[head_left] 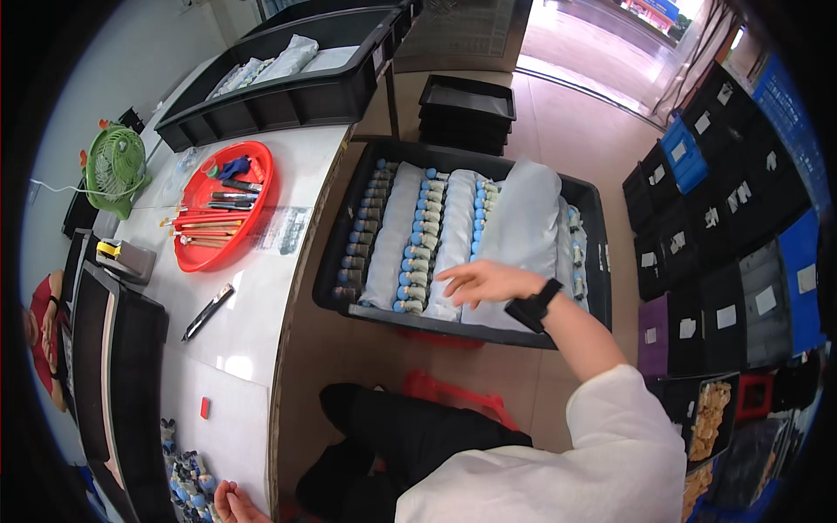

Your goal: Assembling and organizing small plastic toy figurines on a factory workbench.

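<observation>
The right hand (pixel 482 282) lies open, fingers spread, holding nothing, on a pale grey plastic bag (pixel 520 235) in the black crate (pixel 593 218) of blue-capped parts on the floor. The left hand (pixel 234 504) rests half-curled on the table (pixel 261 288) by small blue-and-white pieces (pixel 190 485); whether it grips any, I cannot tell.

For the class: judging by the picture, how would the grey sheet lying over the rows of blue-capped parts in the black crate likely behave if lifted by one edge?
The grey sheet would probably flop: it already sags over the rows in the black crate. It looks thin, so likely light. The right hand hovers by its near edge.
</observation>
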`<action>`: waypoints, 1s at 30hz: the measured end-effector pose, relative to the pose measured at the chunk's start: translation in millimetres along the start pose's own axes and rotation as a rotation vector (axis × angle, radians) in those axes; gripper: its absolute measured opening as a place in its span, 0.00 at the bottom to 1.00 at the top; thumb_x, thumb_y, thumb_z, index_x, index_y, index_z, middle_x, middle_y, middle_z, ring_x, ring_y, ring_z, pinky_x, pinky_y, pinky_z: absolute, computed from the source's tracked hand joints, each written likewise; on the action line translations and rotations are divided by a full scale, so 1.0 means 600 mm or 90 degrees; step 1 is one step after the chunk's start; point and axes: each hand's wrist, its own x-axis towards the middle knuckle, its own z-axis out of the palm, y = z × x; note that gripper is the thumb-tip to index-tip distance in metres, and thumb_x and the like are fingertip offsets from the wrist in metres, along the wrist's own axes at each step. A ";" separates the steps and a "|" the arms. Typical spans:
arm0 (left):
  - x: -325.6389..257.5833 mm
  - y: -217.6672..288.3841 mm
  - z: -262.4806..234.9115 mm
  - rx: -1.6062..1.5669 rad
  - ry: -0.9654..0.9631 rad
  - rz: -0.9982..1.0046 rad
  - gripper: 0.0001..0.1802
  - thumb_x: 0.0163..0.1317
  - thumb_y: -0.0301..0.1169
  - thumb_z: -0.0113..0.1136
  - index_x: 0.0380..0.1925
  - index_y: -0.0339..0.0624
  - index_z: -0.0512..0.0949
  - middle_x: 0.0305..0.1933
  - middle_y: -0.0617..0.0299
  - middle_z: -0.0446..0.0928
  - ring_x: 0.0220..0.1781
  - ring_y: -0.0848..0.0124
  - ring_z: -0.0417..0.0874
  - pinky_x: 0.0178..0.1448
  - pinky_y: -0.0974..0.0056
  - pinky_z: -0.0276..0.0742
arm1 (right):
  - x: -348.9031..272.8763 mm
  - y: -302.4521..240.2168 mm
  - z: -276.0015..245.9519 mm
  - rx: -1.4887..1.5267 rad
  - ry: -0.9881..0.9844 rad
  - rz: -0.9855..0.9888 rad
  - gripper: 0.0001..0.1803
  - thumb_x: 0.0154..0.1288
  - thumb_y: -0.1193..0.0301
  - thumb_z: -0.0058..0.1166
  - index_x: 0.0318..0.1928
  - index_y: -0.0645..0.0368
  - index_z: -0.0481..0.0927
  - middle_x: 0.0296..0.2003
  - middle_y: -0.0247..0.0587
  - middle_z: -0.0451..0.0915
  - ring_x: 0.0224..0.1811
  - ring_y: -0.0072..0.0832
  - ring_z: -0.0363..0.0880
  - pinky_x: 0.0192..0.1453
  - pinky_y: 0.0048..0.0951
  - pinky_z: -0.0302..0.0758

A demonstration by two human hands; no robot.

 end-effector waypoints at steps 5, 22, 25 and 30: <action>0.007 -0.004 0.008 -0.049 0.007 -0.035 0.09 0.60 0.22 0.49 0.40 0.33 0.71 0.40 0.54 0.73 0.43 0.67 0.74 0.49 0.66 0.70 | -0.031 0.143 -0.255 -0.314 0.871 -0.008 0.16 0.59 0.71 0.46 0.48 0.61 0.70 0.35 0.45 0.78 0.36 0.36 0.77 0.41 0.30 0.73; 0.008 -0.003 0.026 0.045 0.035 -0.034 0.10 0.61 0.25 0.49 0.40 0.30 0.71 0.37 0.56 0.72 0.39 0.69 0.73 0.46 0.67 0.70 | 0.102 0.142 -0.248 -0.565 0.501 0.385 0.40 0.56 0.39 0.34 0.66 0.41 0.47 0.68 0.40 0.36 0.70 0.41 0.28 0.63 0.62 0.34; 0.007 0.000 0.018 0.037 0.026 -0.022 0.10 0.61 0.25 0.49 0.39 0.29 0.72 0.36 0.56 0.73 0.38 0.69 0.73 0.46 0.67 0.71 | 0.098 0.122 -0.212 -0.563 0.396 0.292 0.38 0.57 0.41 0.35 0.65 0.40 0.50 0.68 0.39 0.40 0.70 0.40 0.30 0.63 0.63 0.33; 0.010 -0.002 0.015 0.006 0.018 -0.009 0.09 0.60 0.25 0.50 0.37 0.30 0.72 0.35 0.56 0.74 0.37 0.68 0.74 0.45 0.67 0.72 | 0.035 0.112 -0.175 -0.351 0.528 -0.121 0.27 0.62 0.56 0.43 0.60 0.51 0.61 0.59 0.47 0.63 0.64 0.45 0.55 0.65 0.42 0.53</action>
